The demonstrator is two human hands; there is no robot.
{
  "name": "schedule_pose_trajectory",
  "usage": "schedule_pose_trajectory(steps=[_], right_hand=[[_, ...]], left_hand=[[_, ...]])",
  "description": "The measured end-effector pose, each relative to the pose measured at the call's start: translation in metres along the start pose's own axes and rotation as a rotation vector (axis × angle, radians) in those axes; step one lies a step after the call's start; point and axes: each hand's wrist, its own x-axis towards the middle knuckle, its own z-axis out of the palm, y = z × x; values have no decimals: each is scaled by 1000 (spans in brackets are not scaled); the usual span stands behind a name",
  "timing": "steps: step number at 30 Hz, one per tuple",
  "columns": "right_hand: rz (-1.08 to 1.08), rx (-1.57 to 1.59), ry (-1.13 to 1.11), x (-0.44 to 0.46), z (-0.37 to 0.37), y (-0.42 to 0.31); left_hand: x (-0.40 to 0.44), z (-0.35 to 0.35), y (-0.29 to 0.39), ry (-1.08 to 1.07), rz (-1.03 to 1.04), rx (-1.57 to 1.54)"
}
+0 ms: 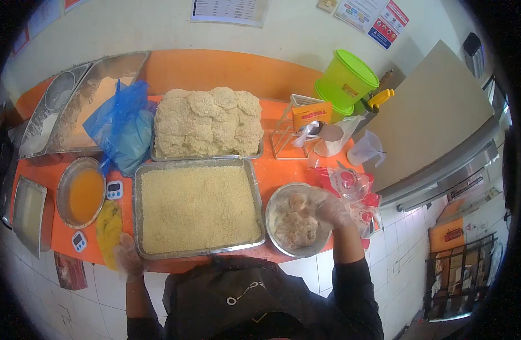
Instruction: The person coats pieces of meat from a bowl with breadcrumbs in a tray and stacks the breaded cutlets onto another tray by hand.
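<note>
Orange table (274, 170); right hand (332, 208) over the bowl (301, 253), left hand (128, 255) beside the tray (203, 251); both grips unclear.

On the far right of the orange tabletop (269, 170), a lime-green plastic bucket with a lid (351, 73) is standing tilted in view, and near it an orange cardboard box lettered "ROYAL" (312, 115) is resting against a pale wire rack. To their right, a clear plastic jug with a handle (365, 148) is standing beside a large pale-grey cabinet (433, 116). On the left, two small white-and-blue digital timers (114, 190) are lying apart. Printed paper sheets (229, 10) are hanging on the far white wall (130, 28).
</note>
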Motion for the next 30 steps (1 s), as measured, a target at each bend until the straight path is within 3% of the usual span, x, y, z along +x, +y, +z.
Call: schedule_pose_trajectory(steps=[1,3,4,5,6,8,11,15,17,19,21,25,26,27,29,30], right_hand=[[-124,-197,18,1,28,20],[-145,-356,-150,-13,63,23],[-42,-315,-334,-22,75,13],[61,-273,-517,-26,79,5],[64,-229,-534,-28,62,-8],[66,-143,-574,-26,14,-40],[244,-446,-482,-20,-3,-38],[357,-472,-280,-4,-2,-55],[391,-449,-207,6,10,-61],[412,-419,-208,18,38,-52],[357,-361,-330,24,74,-22],[201,-424,-669,50,68,-8],[188,-497,-739,60,56,-14],[82,-521,-695,64,80,10],[84,-514,-594,59,96,5],[98,-498,-591,61,93,2]], left_hand=[[0,-1,6,4,9,-13],[2,4,-17,97,274,170],[8,15,-63,186,530,365],[8,16,-67,175,557,388],[8,16,-70,165,585,410],[2,2,-22,0,232,133],[2,5,-9,-11,-111,-202],[0,14,-61,61,241,238],[0,11,-66,-5,363,506],[4,15,-80,-120,106,262],[4,15,-79,-128,43,150],[2,10,-47,21,257,202],[3,9,-43,6,210,193],[3,8,-39,-8,162,185],[3,2,-30,-128,-106,118],[6,-1,-26,-175,-131,65]])
